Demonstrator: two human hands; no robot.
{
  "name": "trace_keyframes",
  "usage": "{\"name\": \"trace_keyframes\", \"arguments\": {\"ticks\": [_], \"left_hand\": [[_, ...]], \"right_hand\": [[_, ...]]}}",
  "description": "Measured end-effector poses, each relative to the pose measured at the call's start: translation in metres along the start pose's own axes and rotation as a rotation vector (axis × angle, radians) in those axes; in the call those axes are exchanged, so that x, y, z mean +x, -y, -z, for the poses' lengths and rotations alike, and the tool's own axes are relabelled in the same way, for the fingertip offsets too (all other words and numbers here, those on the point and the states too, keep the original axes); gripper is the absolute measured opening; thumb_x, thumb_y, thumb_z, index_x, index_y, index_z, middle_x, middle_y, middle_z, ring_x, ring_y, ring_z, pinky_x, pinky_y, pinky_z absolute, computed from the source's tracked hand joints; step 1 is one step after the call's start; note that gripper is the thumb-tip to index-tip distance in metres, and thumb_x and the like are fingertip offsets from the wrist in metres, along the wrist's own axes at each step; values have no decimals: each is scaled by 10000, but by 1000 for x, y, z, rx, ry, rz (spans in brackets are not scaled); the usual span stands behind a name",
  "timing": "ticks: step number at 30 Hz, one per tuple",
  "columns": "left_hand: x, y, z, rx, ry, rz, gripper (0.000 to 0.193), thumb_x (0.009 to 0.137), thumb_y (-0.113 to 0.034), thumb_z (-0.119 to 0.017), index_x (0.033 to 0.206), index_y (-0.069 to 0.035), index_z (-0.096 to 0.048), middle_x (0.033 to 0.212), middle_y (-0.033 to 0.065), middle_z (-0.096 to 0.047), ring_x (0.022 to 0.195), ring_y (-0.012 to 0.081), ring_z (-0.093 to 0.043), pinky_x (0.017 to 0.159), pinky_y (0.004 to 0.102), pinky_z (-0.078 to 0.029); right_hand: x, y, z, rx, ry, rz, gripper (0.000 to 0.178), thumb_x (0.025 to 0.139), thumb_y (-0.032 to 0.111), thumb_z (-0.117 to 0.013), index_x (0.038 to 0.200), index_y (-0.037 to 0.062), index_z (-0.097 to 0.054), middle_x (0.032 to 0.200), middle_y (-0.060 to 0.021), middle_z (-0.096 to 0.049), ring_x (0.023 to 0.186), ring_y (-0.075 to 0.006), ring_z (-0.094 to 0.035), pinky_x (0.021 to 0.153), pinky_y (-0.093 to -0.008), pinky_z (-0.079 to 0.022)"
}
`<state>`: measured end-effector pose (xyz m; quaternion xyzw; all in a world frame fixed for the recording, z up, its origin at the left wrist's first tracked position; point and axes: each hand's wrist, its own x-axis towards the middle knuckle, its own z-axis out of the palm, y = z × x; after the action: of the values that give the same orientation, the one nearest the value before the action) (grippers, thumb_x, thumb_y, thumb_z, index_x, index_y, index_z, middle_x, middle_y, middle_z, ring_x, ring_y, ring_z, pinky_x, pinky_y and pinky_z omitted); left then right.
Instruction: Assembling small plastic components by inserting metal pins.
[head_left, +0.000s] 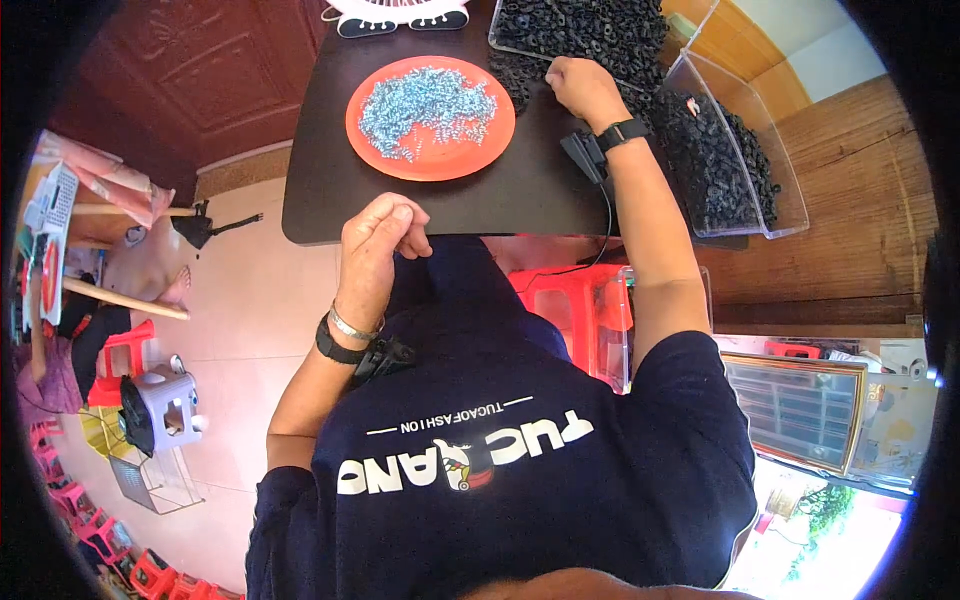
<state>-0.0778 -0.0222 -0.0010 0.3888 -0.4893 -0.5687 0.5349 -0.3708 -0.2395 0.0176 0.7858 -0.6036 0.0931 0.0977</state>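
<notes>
My left hand (385,238) hovers just off the near edge of the dark table (330,200), below the plate. Its fingers are curled in and pressed together, and whatever they hold, if anything, is hidden. Small silvery-blue coil springs (425,100) lie heaped on a round orange-red plate (440,165). To the right of that plate, my right hand (588,90) is closed, fingertips down beside loose small black plastic parts (512,78). I cannot make out what is between those fingertips. A larger heap of black parts (585,30) sits beyond it in a clear tray.
A clear plastic bin (790,190) of black parts stands at the table's right edge. A black device (583,158) with a cable is beside my right wrist. Below the table is a red stool (565,290). Another person's bare foot (177,287) shows at the left.
</notes>
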Motion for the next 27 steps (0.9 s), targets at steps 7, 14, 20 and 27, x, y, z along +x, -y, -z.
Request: {"name": "trace_keyframes", "arguments": {"ticks": [7, 14, 20, 27], "left_hand": [[8, 2, -2, 26, 41, -26, 224, 938, -183, -437, 927, -26, -597, 651, 12, -572, 602, 75, -524, 555, 201, -385], [10, 10, -4, -62, 149, 39, 314, 944, -299, -433, 986, -11, -552, 730, 60, -593, 662, 113, -562, 611, 208, -413], [3, 12, 6, -123, 174, 53, 311, 937, -310, -451, 959, -15, -545, 732, 67, -592, 649, 123, -565, 603, 220, -415], [-2, 14, 22, -204, 41, 36, 246, 925, -245, -454, 875, -29, -560, 674, 34, -568, 603, 119, -554, 569, 226, -409]], "right_hand": [[-51, 51, 57, 1074, 105, 78, 191, 896, 152, -556, 977, -7, -626, 814, -35, -648, 728, -96, -591, 682, -249, -488], [-126, 153, 70, 1336, 145, 211, 101, 868, 46, -583, 940, 2, -638, 802, -28, -640, 742, -87, -604, 668, -243, -495], [-139, 173, 57, 1102, -81, 298, 93, 800, 77, -641, 882, 36, -655, 772, -118, -628, 679, -238, -634, 610, -308, -499], [-85, 156, 55, 659, -137, 418, 108, 775, 117, -628, 857, 78, -685, 817, -114, -640, 752, -292, -625, 666, -369, -502]]}}
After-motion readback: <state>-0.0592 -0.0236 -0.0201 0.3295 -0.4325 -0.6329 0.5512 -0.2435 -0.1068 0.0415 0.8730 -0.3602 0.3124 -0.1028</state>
